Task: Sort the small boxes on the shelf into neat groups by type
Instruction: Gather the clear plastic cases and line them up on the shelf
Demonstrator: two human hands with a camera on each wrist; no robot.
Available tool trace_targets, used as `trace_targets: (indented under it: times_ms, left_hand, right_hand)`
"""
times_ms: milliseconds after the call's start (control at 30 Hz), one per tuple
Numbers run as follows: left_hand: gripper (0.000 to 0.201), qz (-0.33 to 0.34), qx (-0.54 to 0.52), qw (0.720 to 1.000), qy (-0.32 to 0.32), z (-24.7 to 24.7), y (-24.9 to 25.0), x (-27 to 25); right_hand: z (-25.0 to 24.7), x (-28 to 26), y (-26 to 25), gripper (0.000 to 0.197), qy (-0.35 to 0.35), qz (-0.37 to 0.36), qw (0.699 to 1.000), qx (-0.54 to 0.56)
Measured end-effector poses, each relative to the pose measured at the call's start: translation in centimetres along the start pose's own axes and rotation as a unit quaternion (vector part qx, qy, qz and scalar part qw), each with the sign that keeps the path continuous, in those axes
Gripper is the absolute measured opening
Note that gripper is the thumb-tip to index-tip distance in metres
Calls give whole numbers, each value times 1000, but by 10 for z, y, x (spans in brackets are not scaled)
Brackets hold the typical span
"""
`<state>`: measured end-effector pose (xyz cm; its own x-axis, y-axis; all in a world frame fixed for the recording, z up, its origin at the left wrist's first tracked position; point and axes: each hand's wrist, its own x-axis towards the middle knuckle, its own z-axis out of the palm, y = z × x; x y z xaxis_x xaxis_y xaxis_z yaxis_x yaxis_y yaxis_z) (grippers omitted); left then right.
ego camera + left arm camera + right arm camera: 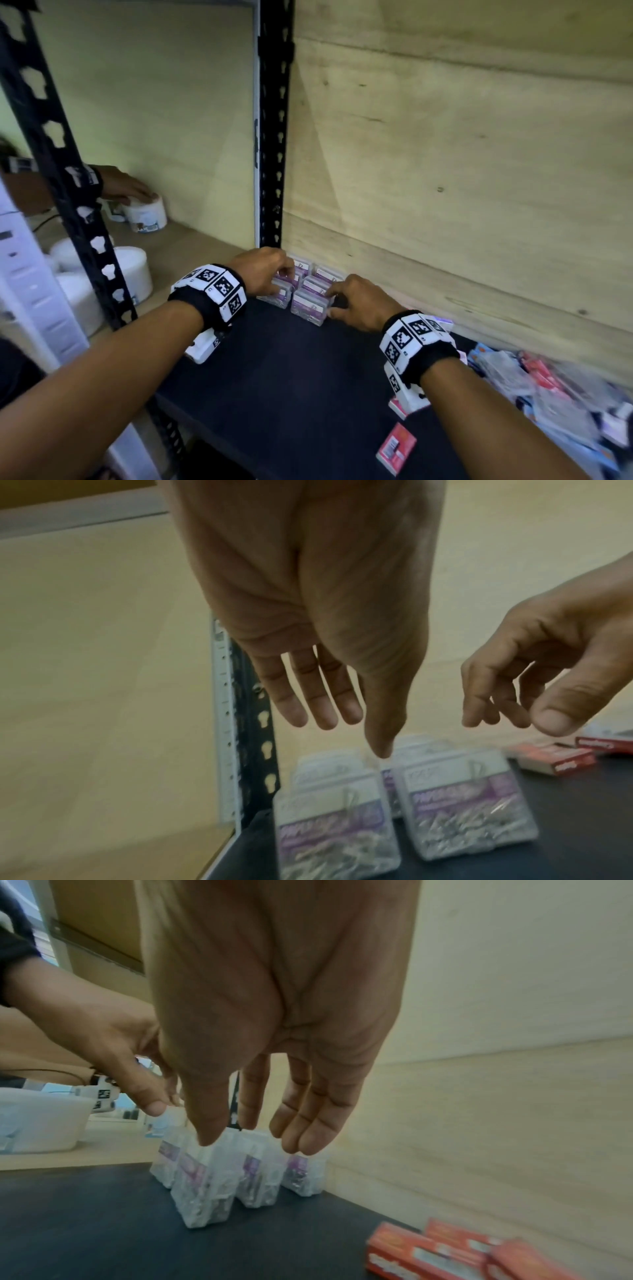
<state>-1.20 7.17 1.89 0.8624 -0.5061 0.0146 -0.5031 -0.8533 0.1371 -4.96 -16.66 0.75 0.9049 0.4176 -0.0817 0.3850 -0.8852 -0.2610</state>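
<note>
Only the wrist views show slack, empty fingers: left hand [308, 631] and right hand [274, 1015] hover above the clear purple-labelled boxes [462, 802]

Hands hovering over clear boxes

The left hand [308, 610] is hanging with fingers straight above the clear purple-labelled boxes [466, 807] standing on the dark shelf [582, 818], while the right hand [548, 666] is reaching in, loosely curled, near red boxes [555, 758].

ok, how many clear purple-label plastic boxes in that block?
6 visible clear purple-label boxes: two columns of three, back-left corner of the black shelf. Left hand covers part of the left column; more may be hidden.
</note>
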Motion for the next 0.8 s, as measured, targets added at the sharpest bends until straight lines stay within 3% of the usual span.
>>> trace_targets:
  times_ms: [233,600,800]
  left_hand:
    - [25,66,-5,998,-6,-12,76,20]
    - [26,167,-23,981,-101,26,224,51]
    - [53,175,-14,977,-118,55,278,57]
  right_hand:
    - [-30,-58,58,32,-21,94,995,-4]
    - [-57,-162,143,39,-50,217,974,-35]
    - [-52,-189,172,45,-62,247,967,-26]
